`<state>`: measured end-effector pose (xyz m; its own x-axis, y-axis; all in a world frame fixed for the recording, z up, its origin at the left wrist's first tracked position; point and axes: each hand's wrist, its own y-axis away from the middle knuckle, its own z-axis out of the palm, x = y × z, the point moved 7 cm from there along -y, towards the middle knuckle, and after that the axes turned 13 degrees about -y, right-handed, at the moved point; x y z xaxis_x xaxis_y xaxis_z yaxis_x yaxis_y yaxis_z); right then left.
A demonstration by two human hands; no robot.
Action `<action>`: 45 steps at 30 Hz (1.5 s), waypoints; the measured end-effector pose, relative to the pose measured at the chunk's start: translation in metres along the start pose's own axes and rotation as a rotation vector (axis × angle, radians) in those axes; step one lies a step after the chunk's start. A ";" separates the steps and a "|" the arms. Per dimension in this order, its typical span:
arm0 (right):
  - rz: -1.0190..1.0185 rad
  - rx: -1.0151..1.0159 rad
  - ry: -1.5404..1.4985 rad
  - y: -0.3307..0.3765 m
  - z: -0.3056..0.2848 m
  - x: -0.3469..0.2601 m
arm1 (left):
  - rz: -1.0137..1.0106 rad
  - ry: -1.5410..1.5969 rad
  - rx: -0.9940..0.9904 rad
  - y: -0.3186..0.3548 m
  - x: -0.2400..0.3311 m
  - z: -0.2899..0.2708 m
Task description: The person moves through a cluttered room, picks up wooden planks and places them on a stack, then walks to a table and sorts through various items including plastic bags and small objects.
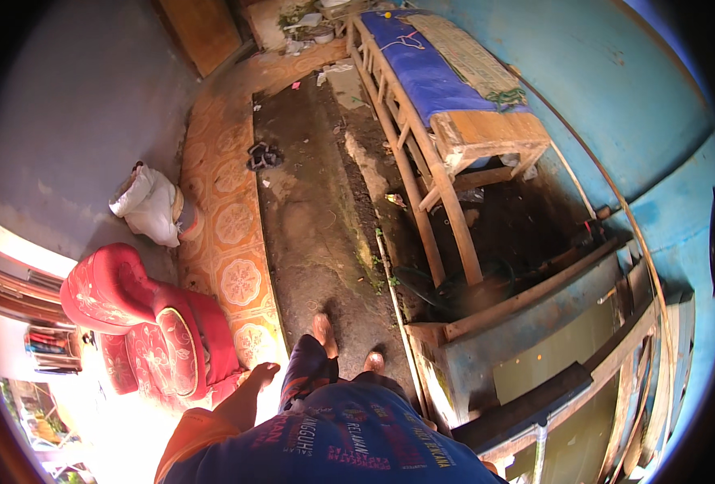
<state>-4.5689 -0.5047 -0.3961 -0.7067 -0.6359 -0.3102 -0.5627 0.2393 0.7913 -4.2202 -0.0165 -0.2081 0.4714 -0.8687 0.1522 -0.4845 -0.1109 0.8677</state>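
Left hand [261,374] hangs empty, your fingers loosely together, red armchair [144,327] just beside them. Right hand out of view.

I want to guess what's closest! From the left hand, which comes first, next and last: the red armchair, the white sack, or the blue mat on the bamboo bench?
In the head view, from the left hand:
1. Red armchair, right beside it, on the person's left.
2. White sack, farther ahead on the left, by the grey wall.
3. Blue mat, farthest, on the bamboo bench ahead to the right.
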 end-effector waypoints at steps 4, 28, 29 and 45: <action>0.020 -0.092 0.043 -0.025 -0.017 -0.040 | -0.108 0.094 -0.063 -0.042 -0.069 0.009; -1.425 -0.708 -0.023 -0.004 -0.316 -0.996 | 0.568 -0.657 0.244 -0.134 0.378 -0.366; -1.450 -0.869 -0.058 -0.008 -0.317 -1.008 | 0.679 -0.712 0.268 -0.134 0.403 -0.375; -1.265 -0.199 0.371 -0.250 -0.509 -1.110 | 0.605 -0.562 0.299 -0.252 0.535 -0.543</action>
<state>-3.4255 -0.2320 0.0182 0.4280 -0.5075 -0.7479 -0.6461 -0.7504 0.1394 -3.4459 -0.1908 -0.0890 -0.3237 -0.9198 0.2217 -0.7438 0.3923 0.5411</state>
